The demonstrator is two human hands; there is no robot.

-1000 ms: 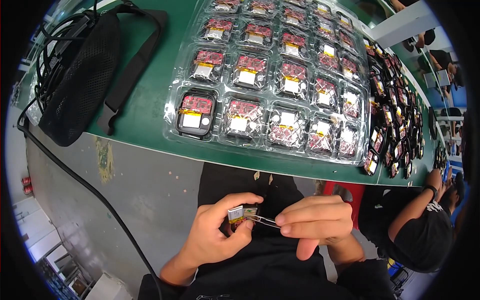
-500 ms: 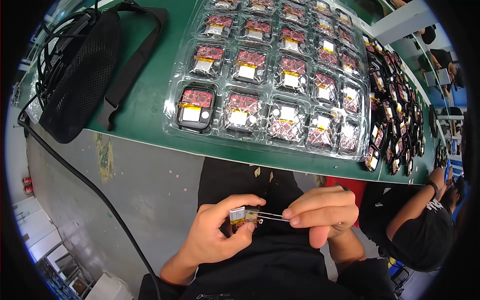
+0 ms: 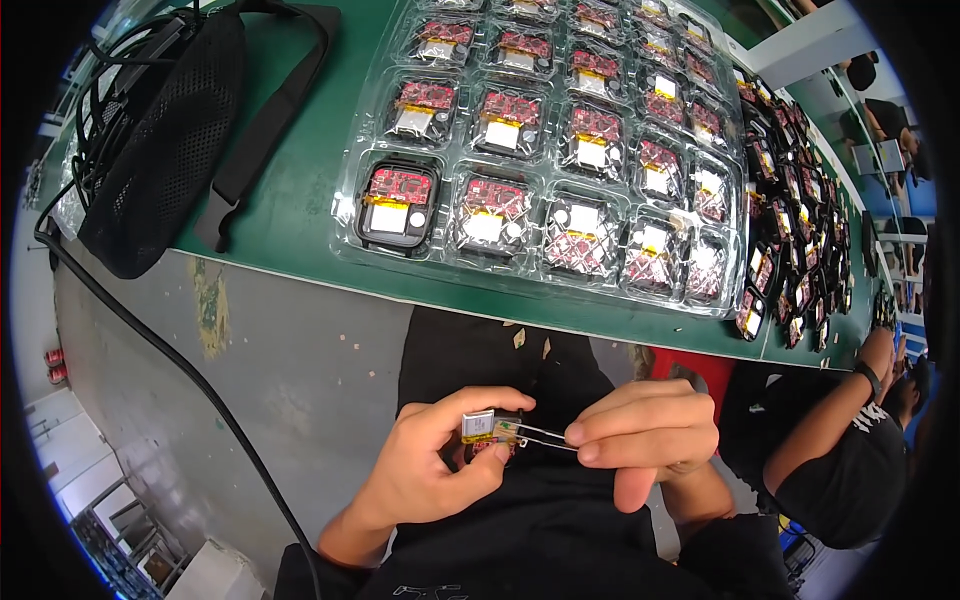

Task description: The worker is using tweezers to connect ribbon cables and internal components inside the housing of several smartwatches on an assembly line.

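Observation:
Over my lap, my left hand (image 3: 440,462) grips a small electronic device between thumb and fingers. Its silver battery pouch (image 3: 478,425) with a yellow tape strip is tilted up, and part of a red circuit board (image 3: 470,450) shows beneath. My right hand (image 3: 650,435) pinches thin metal tweezers (image 3: 545,437). The tips of the tweezers reach into the device beside the battery, near a small green spot. Whether the tips grip anything is too small to tell. My left thumb covers part of the device.
On the green table (image 3: 300,190), a clear plastic tray (image 3: 350,240) holds several similar devices with red boards. A pile of devices (image 3: 795,220) lies to its right. A black mesh bag (image 3: 170,150) with cables is at left. Another person (image 3: 830,460) sits at the right.
The right hand and the rear end of the tweezers have dropped slightly. The left hand keeps its hold on the device. The whole view has shifted a little.

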